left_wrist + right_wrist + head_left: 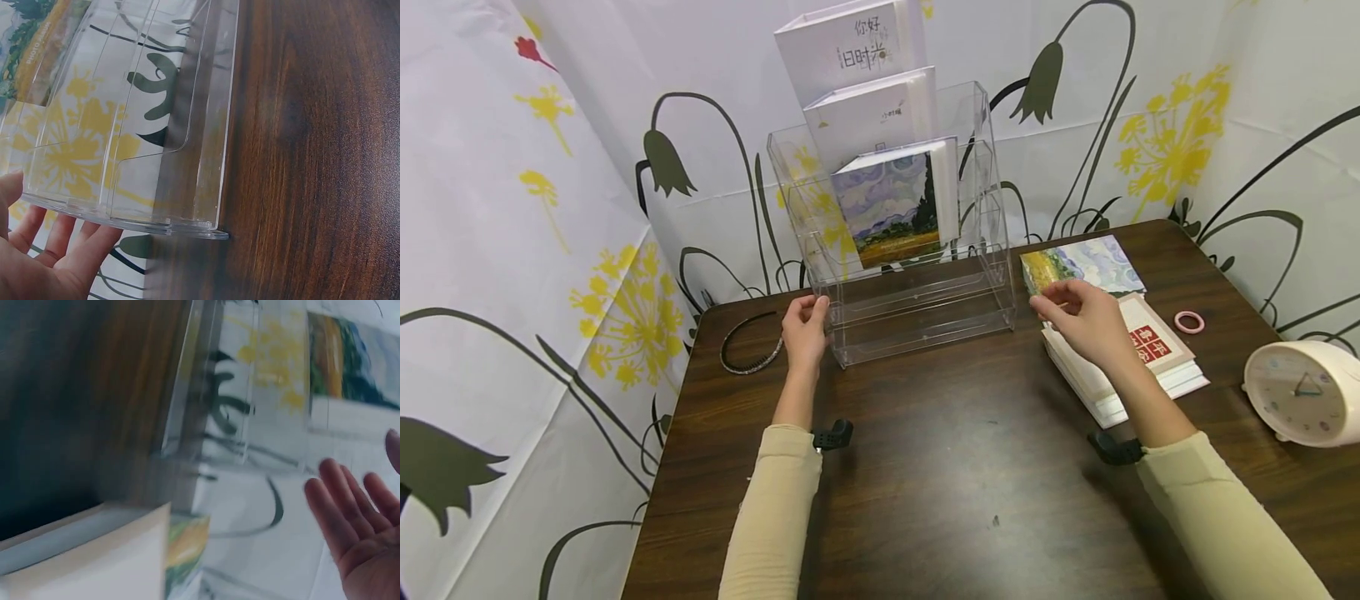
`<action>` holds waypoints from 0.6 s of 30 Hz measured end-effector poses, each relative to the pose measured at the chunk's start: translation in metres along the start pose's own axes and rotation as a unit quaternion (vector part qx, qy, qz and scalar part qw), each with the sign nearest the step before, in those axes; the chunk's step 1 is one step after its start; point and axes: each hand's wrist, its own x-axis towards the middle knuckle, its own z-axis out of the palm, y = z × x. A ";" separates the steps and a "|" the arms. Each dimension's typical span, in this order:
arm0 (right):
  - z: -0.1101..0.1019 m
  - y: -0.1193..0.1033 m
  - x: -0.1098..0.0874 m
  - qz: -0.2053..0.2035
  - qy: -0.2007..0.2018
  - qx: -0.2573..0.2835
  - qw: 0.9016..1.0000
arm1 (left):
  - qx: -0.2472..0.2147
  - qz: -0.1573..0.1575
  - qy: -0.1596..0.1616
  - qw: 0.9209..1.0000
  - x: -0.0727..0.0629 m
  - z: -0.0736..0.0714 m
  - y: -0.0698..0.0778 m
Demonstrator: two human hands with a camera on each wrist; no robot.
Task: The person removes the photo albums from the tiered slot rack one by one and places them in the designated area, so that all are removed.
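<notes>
My left hand (805,329) is at the lower left side of a clear acrylic tiered rack (925,337). In the left wrist view, its fingers (84,250) lie along the outer edge of the side panel, with the thumb higher up. White-edged albums stand in the rack: a painted-landscape one (891,208) in front, and two pale ones with Chinese characters behind. My right hand (1086,321) hovers with nothing in it, over a stack of books (1157,337) and just right of the rack. Its fingers are loosely extended in the blurred right wrist view.
A painted-cover book (1093,260) lies behind the stack. Right of it are a pink ring (1189,322) and a round cream clock (1300,392). A dark headband (748,367) lies left of the rack. Behind the brown wooden table (925,500) hangs a flowered curtain (722,192).
</notes>
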 end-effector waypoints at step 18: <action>0.055 -0.064 0.106 -0.091 0.044 0.093 0.991 | 0.017 0.004 -0.002 1.000 -0.002 -0.001 0.002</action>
